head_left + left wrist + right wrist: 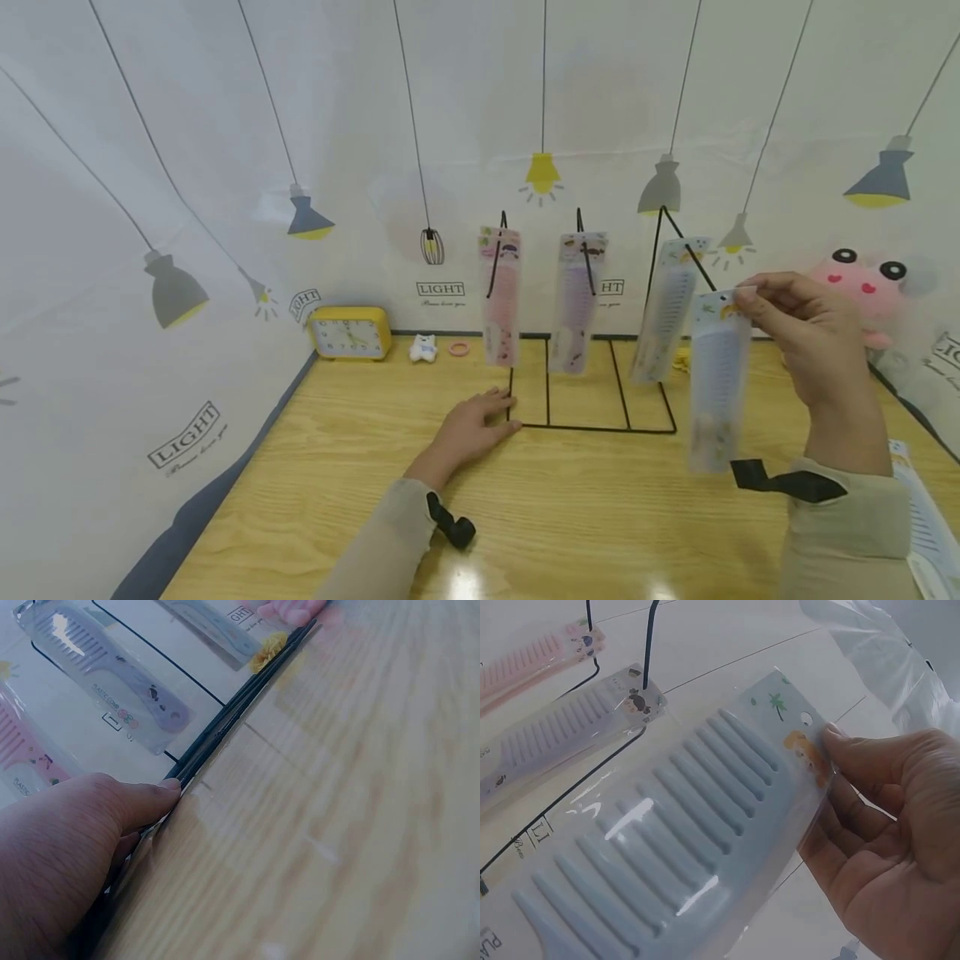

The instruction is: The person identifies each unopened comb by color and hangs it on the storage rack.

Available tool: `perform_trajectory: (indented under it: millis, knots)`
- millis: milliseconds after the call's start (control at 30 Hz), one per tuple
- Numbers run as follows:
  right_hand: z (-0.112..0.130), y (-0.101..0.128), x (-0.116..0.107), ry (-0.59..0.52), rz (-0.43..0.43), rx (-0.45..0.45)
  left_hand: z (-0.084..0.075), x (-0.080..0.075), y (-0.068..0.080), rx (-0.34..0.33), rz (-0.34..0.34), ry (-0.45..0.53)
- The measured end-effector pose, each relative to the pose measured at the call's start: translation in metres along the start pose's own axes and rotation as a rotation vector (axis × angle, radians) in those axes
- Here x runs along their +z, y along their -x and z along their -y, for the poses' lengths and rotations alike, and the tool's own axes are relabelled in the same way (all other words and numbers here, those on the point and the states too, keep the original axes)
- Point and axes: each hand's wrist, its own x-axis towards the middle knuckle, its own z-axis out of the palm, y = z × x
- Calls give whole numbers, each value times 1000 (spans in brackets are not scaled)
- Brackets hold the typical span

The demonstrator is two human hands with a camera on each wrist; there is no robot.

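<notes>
My right hand (817, 333) pinches the top card of a packaged light-blue comb (682, 832) between thumb and fingers. The package hangs down from the grip, its top edge close to the tip of the right hook in the head view. Behind it, another blue comb (666, 312) hangs on that hook of the black wire rack (592, 429). A purple comb (576, 308) hangs on the middle hook, and a pink comb (501, 308) on the left one. With fingers extended, my left hand (471, 427) touches the front left corner of the rack's base, thumb tip on the wire.
Along the back stand a yellow clock (348, 333), a small white bear figure (423, 348) and a pink ring (459, 349). A pink plush toy (862, 292) is behind my right hand. Another packaged comb (930, 517) lies at the table's right edge. Lamp-printed sheeting encloses the wooden table.
</notes>
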Motion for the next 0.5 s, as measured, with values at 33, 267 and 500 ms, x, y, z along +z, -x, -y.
perform_trajectory:
  millis: [33,267,500]
  knots:
    - [-1,0,-1,6,3,9,0,0,0,-3,2,1]
    - [-8,-1,-8,16,45,-11,3,2,0,-6,3,4]
    - [-13,-2,-6,-8,22,-38,3,2,-1,-4,-4,1]
